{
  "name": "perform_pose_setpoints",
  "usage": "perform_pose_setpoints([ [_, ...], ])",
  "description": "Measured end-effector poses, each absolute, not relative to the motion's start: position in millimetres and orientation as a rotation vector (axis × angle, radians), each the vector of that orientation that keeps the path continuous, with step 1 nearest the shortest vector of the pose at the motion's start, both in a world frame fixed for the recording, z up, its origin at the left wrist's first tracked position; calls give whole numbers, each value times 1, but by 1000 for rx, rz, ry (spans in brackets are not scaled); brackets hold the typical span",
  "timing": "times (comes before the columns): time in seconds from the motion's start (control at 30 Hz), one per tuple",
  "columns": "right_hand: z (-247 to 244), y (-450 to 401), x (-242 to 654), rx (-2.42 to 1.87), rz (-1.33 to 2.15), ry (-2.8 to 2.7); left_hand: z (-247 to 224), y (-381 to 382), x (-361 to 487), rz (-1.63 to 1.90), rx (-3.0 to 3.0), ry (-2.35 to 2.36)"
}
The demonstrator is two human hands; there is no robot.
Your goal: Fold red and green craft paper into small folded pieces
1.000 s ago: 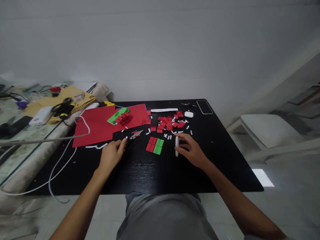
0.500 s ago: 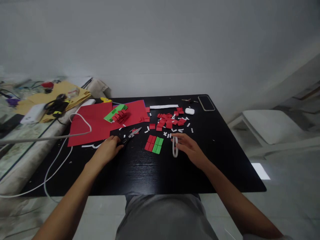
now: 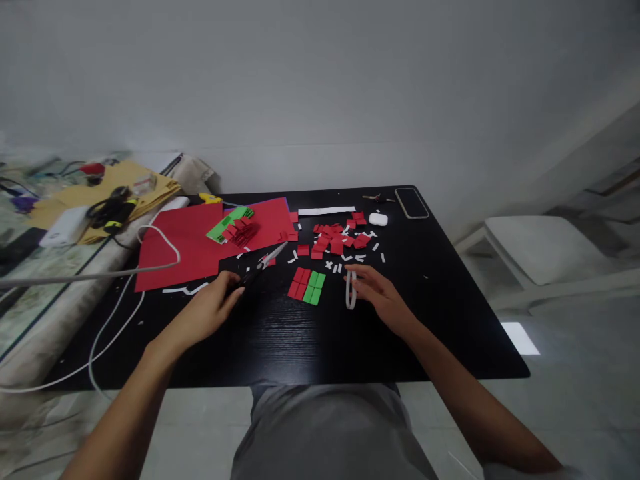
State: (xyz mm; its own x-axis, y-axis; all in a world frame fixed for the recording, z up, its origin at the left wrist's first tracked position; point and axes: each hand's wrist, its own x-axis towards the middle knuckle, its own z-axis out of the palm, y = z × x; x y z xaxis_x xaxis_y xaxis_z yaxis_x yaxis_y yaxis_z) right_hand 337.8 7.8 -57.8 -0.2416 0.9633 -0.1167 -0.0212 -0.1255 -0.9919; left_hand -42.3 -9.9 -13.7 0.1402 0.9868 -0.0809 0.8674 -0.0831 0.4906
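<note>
My left hand [image 3: 220,299] is closed on the dark handles of a pair of scissors [image 3: 261,264], whose blades point up and to the right over the black table. In my right hand [image 3: 375,293] is a thin white roll of tape [image 3: 351,289], pinched near its upper rim and standing on edge. Between the hands lie red folded paper pieces [image 3: 299,283] side by side with green folded paper pieces [image 3: 315,287]. Behind them is a loose pile of small red pieces [image 3: 331,239], with white tape scraps around it.
Large red sheets [image 3: 180,243] with a green strip [image 3: 220,230] lie at the left, near white cables [image 3: 115,275]. At the back are a white strip [image 3: 327,211], white case [image 3: 379,219], keys [image 3: 379,199] and phone [image 3: 412,203]. A white stool [image 3: 535,247] stands right.
My left hand has taken hold of the scissors and raised them slightly from the table. My right hand still holds the tape roll, now turned a little. The view has shifted slightly.
</note>
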Motion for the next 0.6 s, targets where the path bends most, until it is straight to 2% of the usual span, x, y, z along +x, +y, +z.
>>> perform_pose_setpoints([
  [0.23,-55,7,336,-1113,1512,-1307,-20,-8,-28,472,1854,1792],
  [0.6,-61,9,337,-984,1544,-1439,-23,-19,-3,396,1903,1648],
])
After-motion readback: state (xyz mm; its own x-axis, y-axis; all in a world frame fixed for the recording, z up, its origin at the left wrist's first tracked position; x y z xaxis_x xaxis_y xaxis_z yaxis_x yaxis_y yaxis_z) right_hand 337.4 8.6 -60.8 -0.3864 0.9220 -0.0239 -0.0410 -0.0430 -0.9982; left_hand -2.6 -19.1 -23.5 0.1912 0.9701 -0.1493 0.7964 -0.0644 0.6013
